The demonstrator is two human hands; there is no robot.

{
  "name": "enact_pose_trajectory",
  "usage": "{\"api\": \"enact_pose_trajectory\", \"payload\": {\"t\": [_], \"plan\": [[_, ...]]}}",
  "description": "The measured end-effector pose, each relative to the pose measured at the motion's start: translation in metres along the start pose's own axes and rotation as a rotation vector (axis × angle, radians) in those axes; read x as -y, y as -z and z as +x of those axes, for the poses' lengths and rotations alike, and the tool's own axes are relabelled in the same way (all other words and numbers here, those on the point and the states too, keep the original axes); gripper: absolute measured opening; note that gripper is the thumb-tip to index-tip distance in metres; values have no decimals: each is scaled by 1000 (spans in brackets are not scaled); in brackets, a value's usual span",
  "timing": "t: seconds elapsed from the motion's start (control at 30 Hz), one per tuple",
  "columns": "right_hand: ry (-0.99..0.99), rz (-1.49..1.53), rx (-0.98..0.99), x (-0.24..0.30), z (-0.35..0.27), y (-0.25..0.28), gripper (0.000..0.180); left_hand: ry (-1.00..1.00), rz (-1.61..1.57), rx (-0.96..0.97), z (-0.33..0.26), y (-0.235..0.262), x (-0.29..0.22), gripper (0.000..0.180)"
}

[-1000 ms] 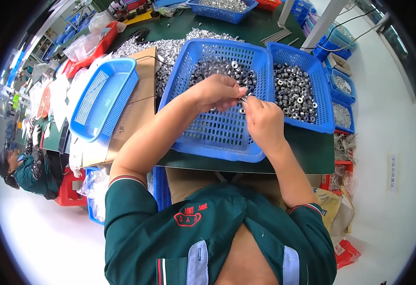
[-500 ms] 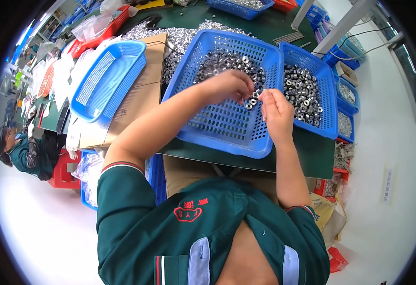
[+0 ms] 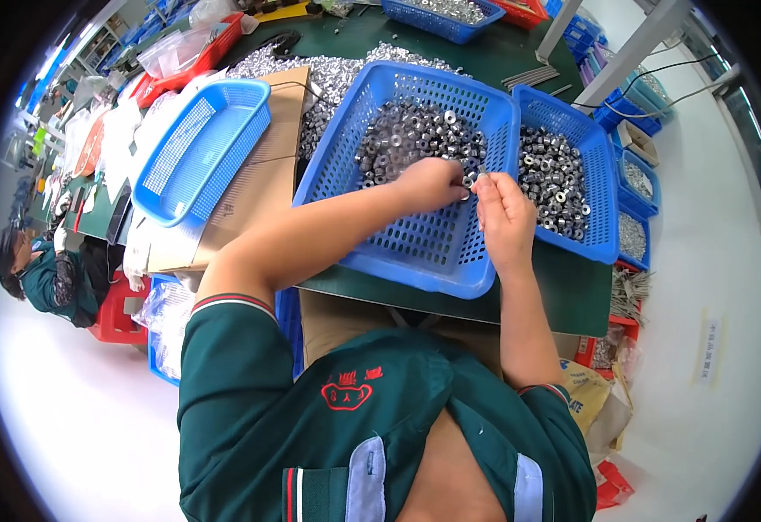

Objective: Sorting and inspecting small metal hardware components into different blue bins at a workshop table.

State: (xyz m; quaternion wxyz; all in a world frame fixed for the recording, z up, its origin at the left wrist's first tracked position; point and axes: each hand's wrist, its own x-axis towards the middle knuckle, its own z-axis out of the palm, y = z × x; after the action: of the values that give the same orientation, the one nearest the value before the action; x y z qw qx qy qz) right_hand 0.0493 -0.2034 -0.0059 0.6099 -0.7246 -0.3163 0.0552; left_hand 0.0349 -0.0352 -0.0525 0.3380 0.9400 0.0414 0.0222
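Observation:
Both of my hands are over the near right part of a blue perforated basket (image 3: 407,280), which holds a heap of small metal rings (image 3: 433,130). My left hand (image 3: 433,184) reaches in from the left with curled fingers, and a small shiny metal ring (image 3: 468,183) shows at its fingertips. Right beside it, my right hand (image 3: 507,219) is closed in a pinch near the basket's right wall. What that pinch holds is too small to make out. The fingertips of the two hands almost meet.
Against the right wall of the basket stands a second blue basket (image 3: 602,245) of similar rings. A light-blue basket (image 3: 198,165) rests on cardboard (image 3: 263,187) at left. Loose metal parts (image 3: 337,74) lie behind. Thin rods (image 3: 528,76) lie at the far right. Another person (image 3: 50,278) sits at far left.
My left hand has moved slightly nearer to me, and its fingers have closed in beside my right fingertips. My right hand stays almost where it was.

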Motion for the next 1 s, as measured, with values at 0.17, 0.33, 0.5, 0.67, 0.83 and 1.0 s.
{"api": "enact_pose_trajectory", "payload": {"t": [0.17, 0.33, 0.5, 0.67, 0.83, 1.0], "plan": [[-27, 103, -11, 1, -1, 0, 24, -17, -945, 240, -12, 58, -18, 21], [-66, 142, -5, -2, -1, 3, 20, -32, -1107, 329, -20, 78, -22, 23], [-20, 75, 24, 4, 0, 2, 19, -113, -1098, 322, -26, 82, -26, 23], [120, -101, 37, 10, 1, 1, 17, -112, -1121, 333, -27, 80, -25, 20], [146, -208, 56, 4, 1, -2, 18, -64, -1039, 291, -26, 76, -23, 15], [324, -439, 44, 9, -1, -5, 19, 45, -1075, 370, -23, 71, -11, 20]]}}
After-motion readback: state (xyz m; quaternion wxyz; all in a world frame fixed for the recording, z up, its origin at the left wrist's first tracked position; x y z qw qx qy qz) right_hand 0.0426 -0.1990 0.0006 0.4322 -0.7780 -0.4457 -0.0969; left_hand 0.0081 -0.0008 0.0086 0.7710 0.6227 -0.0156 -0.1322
